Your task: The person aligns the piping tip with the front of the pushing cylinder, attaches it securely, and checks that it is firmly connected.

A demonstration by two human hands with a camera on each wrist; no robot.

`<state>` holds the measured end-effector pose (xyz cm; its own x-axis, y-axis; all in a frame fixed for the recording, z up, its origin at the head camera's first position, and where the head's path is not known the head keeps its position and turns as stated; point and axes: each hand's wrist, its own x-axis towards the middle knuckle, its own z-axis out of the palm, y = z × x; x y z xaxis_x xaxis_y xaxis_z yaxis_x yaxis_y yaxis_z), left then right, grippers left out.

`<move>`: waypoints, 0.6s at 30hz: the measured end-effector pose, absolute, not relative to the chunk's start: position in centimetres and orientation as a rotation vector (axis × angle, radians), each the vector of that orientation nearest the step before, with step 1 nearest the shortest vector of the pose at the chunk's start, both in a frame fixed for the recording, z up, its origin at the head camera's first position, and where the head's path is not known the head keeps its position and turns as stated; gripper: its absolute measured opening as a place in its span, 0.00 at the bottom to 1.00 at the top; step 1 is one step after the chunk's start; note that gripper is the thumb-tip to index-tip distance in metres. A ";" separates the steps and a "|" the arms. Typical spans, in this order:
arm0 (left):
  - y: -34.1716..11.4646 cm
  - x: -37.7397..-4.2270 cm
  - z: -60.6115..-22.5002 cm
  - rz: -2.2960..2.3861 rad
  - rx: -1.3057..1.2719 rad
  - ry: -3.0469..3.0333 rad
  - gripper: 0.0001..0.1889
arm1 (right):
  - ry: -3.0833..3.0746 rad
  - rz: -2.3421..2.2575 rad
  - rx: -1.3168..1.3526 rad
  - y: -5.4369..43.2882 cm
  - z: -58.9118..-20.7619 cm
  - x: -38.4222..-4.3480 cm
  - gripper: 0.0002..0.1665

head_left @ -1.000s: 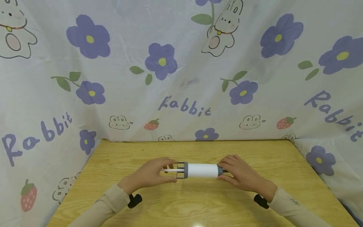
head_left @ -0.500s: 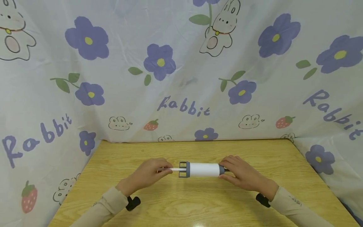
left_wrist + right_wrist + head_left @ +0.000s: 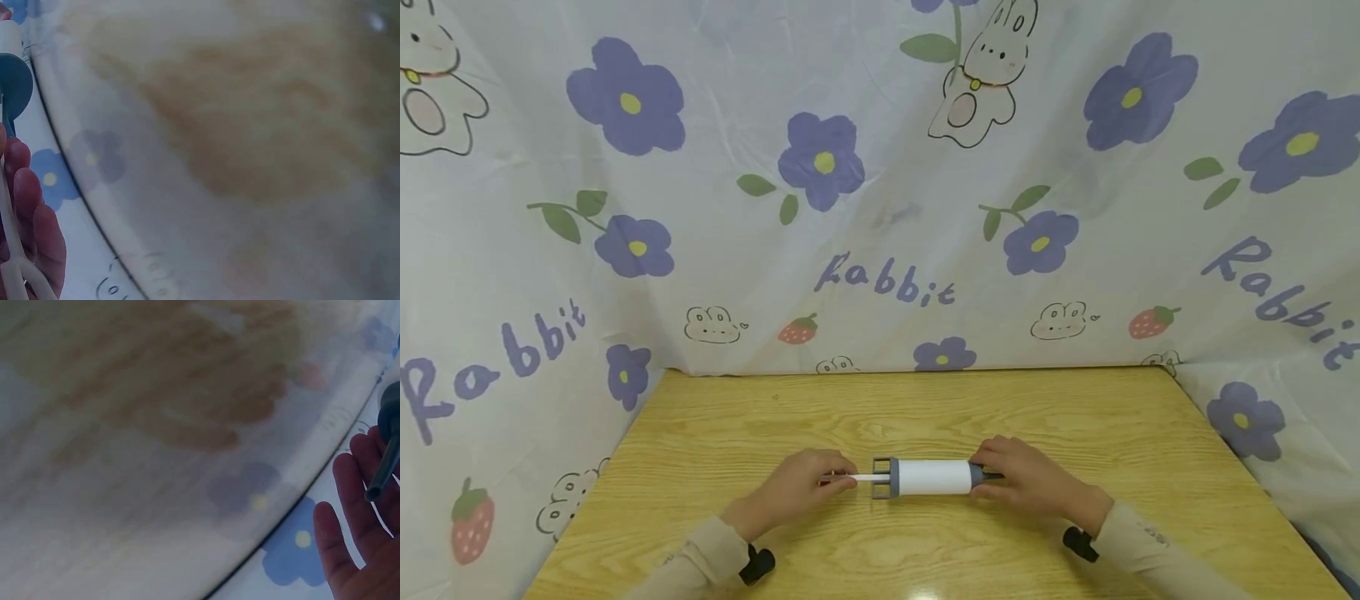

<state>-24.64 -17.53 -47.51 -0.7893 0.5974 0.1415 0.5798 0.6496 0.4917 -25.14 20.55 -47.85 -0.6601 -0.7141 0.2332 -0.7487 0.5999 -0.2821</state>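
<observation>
A balloon hand pump lies level between my hands, with a white barrel (image 3: 934,477), a grey slotted collar (image 3: 882,478) at left and a grey tapered cap (image 3: 977,476) at right. My left hand (image 3: 797,490) pinches the thin white plunger rod (image 3: 872,478) sticking out of the collar. In the left wrist view the rod (image 3: 10,228) forks into a Y beside the curled fingers (image 3: 50,237). My right hand (image 3: 1037,479) grips the cap, fingers above and thumb below. A narrow dark nozzle (image 3: 381,472) runs along that palm in the right wrist view.
The wooden table (image 3: 850,408) stretches below both hands. A cloth curtain (image 3: 730,233) printed with flowers and rabbits encloses the back and sides. Black wrist cameras (image 3: 757,564) hang at the wrists. Both wrist views are mostly blurred.
My left hand has slid off the collar to the left and now pinches the rod. Both hands and the pump have then come closer to the table's near side.
</observation>
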 end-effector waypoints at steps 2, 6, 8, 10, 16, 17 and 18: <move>-17.6 -24.4 -48.2 0.821 0.989 2.803 0.11 | -2.746 0.578 1.264 20.5 -48.3 -25.0 0.20; -17.7 -23.9 -48.6 0.846 0.988 2.779 0.12 | -2.787 0.600 1.264 20.4 -48.8 -24.7 0.22; -17.7 -23.8 -48.6 0.847 0.998 2.783 0.11 | -2.803 0.616 1.259 20.4 -49.0 -24.5 0.22; -17.6 -23.9 -48.5 0.833 1.005 2.795 0.10 | -2.807 0.623 1.256 20.4 -49.0 -24.5 0.23; -17.6 -24.0 -48.6 0.772 0.991 2.823 0.09 | -2.836 0.617 1.233 20.4 -48.6 -24.5 0.25; -17.6 -24.0 -48.6 0.767 0.987 2.823 0.09 | -2.842 0.617 1.230 20.4 -48.6 -24.4 0.25; -17.6 -24.0 -48.6 0.765 0.983 2.822 0.09 | -2.847 0.616 1.228 20.4 -48.6 -24.4 0.25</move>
